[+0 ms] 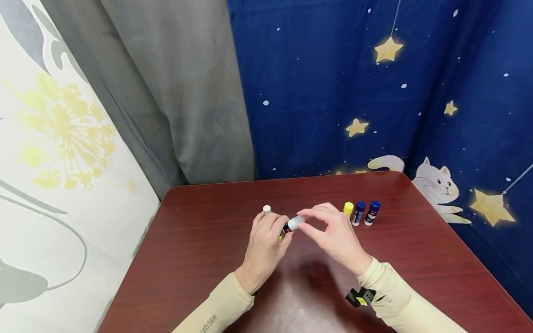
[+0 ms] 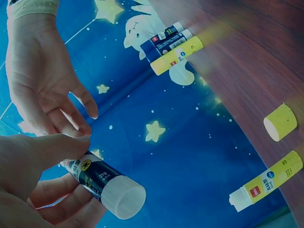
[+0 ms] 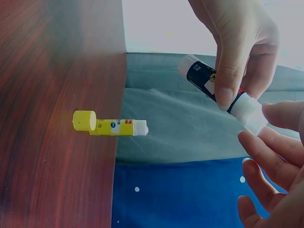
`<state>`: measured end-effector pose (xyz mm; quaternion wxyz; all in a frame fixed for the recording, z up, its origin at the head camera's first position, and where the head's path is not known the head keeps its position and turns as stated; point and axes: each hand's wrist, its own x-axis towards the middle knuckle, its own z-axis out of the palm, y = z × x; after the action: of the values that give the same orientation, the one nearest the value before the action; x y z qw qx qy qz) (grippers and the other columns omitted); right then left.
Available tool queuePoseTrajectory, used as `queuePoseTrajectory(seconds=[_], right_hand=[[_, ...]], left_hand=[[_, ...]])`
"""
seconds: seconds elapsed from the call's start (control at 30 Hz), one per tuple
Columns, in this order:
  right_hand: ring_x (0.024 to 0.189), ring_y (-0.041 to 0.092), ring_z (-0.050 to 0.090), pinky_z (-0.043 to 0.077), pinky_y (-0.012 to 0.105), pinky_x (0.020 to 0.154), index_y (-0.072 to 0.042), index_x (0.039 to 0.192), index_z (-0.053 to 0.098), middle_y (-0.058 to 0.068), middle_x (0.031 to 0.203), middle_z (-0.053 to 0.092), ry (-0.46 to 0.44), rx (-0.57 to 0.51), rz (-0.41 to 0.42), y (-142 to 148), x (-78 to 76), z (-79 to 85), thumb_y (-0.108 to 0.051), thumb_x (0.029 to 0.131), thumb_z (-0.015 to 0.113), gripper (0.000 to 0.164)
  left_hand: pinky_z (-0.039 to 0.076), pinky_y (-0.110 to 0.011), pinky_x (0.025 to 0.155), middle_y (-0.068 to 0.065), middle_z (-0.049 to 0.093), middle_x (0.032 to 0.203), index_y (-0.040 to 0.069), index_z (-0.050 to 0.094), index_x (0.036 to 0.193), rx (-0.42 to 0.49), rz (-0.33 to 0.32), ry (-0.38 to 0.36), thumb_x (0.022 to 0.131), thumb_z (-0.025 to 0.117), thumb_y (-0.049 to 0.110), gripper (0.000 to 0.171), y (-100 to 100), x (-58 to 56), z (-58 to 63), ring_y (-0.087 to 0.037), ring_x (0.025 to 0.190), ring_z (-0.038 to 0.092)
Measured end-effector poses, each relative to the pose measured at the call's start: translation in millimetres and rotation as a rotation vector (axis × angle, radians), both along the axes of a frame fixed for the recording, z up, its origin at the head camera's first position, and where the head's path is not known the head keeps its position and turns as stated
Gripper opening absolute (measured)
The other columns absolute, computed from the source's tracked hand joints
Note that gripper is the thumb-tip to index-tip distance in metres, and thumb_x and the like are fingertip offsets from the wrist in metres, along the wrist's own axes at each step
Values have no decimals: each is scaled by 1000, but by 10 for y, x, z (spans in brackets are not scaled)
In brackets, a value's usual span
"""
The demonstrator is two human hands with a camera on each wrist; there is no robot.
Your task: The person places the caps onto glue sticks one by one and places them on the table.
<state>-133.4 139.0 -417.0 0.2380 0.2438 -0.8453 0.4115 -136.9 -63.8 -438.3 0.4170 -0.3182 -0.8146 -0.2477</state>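
My left hand (image 1: 264, 240) grips a dark blue glue stick (image 3: 203, 78) between thumb and fingers, tilted above the table. Its blue cap is off, and the white end (image 3: 249, 114) points toward my right hand (image 1: 334, 230). My right thumb and forefinger pinch that end, the other fingers spread loosely. Behind the left hand an uncapped yellow glue stick (image 3: 114, 127) stands upright, mostly hidden in the head view. Its loose yellow cap (image 3: 84, 120) is on the table close by.
To the right of my right hand, a yellow capped glue stick (image 1: 348, 208) and two blue capped glue sticks (image 1: 358, 213) (image 1: 372, 213) stand in a row on the reddish-brown table (image 1: 200, 259). Grey and blue curtains (image 1: 316, 92) hang behind the table's far edge.
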Motion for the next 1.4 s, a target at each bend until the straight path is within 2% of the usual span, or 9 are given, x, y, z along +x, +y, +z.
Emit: queuePoseTrajectory(seconds=[0.5,0.8,1.07,1.4], right_hand=[[102,3,58,51,28,82,-32,111,75,-18,100,68,17,9,10,-12,17,-3,-33,85,82,27],[102,3,58,53,33,82,-33,111,75,-18,101,68,15,16,9,0,24,-21,-34,86,82,27],[102,3,58,52,29,82,-32,112,75,-18,100,68,15,21,7,-2,38,-21,-34,87,81,26],[102,4,58,51,31,81,-32,111,75,-18,98,68,24,28,9,-2,55,-32,-34,87,81,25]], left_hand=[[45,-51,102,-1,60,89,8,68,93,0,13,-4,77,83,7,22,15,34,-1,-18,84,60],[45,-52,101,-1,60,88,8,68,92,3,15,2,77,84,7,22,31,53,1,-18,83,60],[44,-51,103,-1,60,89,8,68,92,4,21,-7,78,83,8,21,39,70,1,-17,83,60],[45,-52,102,-2,60,88,8,69,93,-3,21,-5,77,85,9,23,53,97,5,-18,83,60]])
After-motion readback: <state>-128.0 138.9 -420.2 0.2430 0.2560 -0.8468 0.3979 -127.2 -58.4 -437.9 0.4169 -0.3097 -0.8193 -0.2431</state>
